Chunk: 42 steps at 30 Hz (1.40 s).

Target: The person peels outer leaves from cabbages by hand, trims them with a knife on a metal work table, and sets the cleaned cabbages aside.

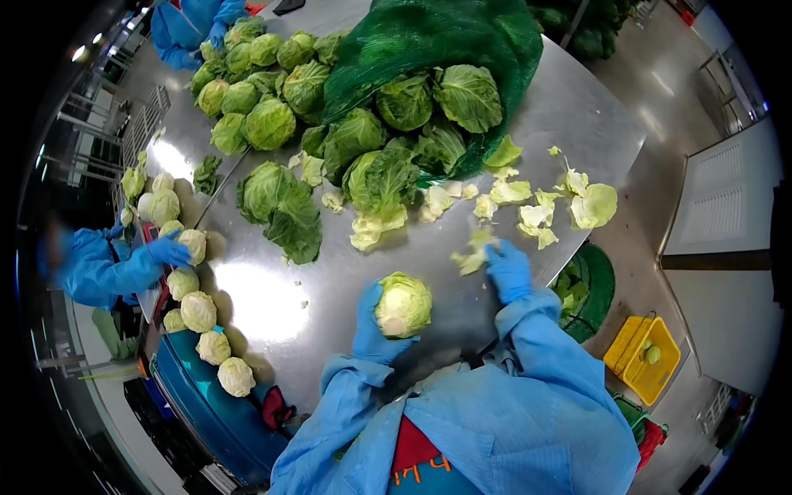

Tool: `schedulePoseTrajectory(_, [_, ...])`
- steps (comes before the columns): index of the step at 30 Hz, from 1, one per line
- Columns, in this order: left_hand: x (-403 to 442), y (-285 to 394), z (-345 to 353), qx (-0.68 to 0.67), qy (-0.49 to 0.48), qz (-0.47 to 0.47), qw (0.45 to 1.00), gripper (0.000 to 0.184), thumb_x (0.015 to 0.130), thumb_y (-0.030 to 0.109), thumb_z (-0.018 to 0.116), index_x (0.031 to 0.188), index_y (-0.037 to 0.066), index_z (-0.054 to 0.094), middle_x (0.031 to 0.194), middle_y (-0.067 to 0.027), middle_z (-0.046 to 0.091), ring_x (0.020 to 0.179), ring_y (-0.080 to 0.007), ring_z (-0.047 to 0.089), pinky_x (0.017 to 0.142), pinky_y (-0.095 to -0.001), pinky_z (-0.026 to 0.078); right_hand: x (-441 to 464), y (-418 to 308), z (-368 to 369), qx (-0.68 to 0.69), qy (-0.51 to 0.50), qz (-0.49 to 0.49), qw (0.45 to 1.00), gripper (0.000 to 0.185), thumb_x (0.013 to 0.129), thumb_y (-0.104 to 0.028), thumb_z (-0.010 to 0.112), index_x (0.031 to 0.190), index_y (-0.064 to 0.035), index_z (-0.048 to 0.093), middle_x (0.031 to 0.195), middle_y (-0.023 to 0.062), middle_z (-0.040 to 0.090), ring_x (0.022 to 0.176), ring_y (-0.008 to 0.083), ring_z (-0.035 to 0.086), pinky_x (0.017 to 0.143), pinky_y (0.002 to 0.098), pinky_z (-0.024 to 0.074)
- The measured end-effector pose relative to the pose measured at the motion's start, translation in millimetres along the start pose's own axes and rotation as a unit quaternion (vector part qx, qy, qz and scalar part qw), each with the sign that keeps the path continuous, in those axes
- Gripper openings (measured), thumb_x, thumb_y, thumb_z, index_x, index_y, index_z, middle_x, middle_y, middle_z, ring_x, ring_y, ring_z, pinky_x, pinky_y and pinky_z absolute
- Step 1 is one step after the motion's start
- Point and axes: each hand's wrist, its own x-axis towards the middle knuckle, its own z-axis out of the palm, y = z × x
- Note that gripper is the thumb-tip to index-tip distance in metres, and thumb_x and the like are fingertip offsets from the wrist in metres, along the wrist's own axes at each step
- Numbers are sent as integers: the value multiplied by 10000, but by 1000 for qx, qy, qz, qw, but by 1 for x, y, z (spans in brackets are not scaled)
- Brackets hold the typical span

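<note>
Nearest, orange letters (421, 472) ran across the wearer's blue front; "ki" seemed legible, and the open light-blue coat (503, 429) hid the rest. Just beyond, the left hand (373, 332), gloved in blue, cupped the left and near sides of a trimmed cabbage (403, 305) over the steel table (577, 107), its pale stem end turned toward the wearer. Whether the cabbage also rested on the steel was hard to make out.

The right arm reached forward, bent at the elbow, so the right hand (509, 274) was to the right of the trimmed cabbage and slightly farther off. Its fingers pointed at a blurred leaf piece (473, 254); I could not tell how far they were open or whether they gripped it.

Left of the trimmed cabbage ran a row of peeled cabbages (198, 311), where a co-worker's gloved hand (169, 250) reached in. Beyond it lay leaf scraps (535, 213), then a green mesh sack (437, 37), cut off by the upper edge, partly covering untrimmed cabbages (468, 97).
</note>
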Motion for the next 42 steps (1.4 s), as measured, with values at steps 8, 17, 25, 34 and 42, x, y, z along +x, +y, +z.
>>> schedulePoseTrajectory(8, [4, -24, -7, -75, 7, -4, 997, 1143, 539, 217, 938, 1424, 79, 227, 1381, -150, 395, 1265, -292, 452, 1052, -421, 411, -26, -38, -33, 48, -90, -138, 985, 561, 828, -325, 726, 1330, -150, 545, 1060, 90, 662, 891, 207, 636, 783, 348, 508])
schedulePoseTrajectory(17, [19, -17, -9, 12, -14, -47, 999, 1056, 524, 198, 910, 1373, 22, 306, 1306, -161, 423, 1201, -305, 482, 1032, -398, 410, -57, -100, 29, 58, -253, -206, 943, 330, 810, -213, 764, 1095, -93, 648, 995, 50, 616, 914, 158, 589, 830, 278, 477])
schedulePoseTrajectory(25, [35, -10, -10, -27, -27, -105, 994, 1014, 544, 167, 894, 1366, 18, 320, 1291, -157, 446, 1182, -285, 505, 1007, -393, 437, -44, -52, -20, 154, -435, -94, 882, 207, 839, -163, 720, 1018, -75, 666, 912, 91, 678, 845, 172, 647, 772, 302, 510])
schedulePoseTrajectory(34, [28, 9, 2, -14, 18, -68, 997, 956, 568, 145, 886, 1340, -9, 344, 1251, -172, 490, 1125, -302, 549, 933, -421, 487, -46, -75, -19, 33, -136, -49, 989, 373, 870, -287, 694, 1175, -78, 638, 1046, 111, 657, 907, 198, 642, 773, 318, 519])
schedulePoseTrajectory(42, [26, 24, 34, 251, 80, 35, 964, 1000, 558, 306, 889, 1326, -34, 347, 1219, -232, 501, 1068, -409, 533, 904, -480, 439, -92, -69, 26, 163, -189, -13, 968, 301, 833, -181, 733, 1074, -18, 655, 884, 71, 674, 823, 156, 639, 755, 298, 511])
